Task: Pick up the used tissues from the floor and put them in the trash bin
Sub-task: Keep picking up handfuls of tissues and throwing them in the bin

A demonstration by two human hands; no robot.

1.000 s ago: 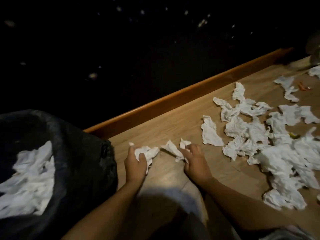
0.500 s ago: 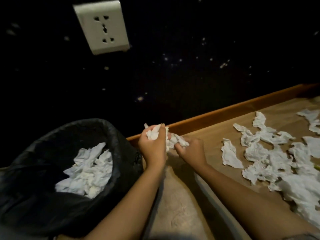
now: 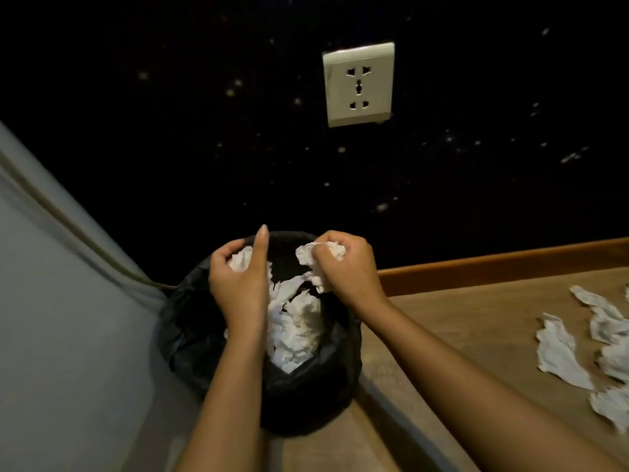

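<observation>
The trash bin (image 3: 190, 321), lined with a black bag, stands in the corner and holds several crumpled white tissues (image 3: 299, 328). Both hands hover over its mouth. My left hand (image 3: 238, 284) is curled around a white tissue wad (image 3: 241, 258), index finger sticking up. My right hand (image 3: 343, 267) grips another crumpled tissue (image 3: 320, 253) that hangs down toward the bin. More used tissues (image 3: 561, 352) lie on the wooden floor at the right edge.
A dark speckled wall rises behind the bin with a white power socket (image 3: 359, 84) on it. An orange-brown skirting board (image 3: 503, 264) runs along the floor. A pale grey surface (image 3: 68, 318) with a cord borders the bin on the left.
Both hands lifted their tissues off the floor and carried them left, from beside the bin to over its opening. The view swung left with them, so most of the scattered tissues left the frame.
</observation>
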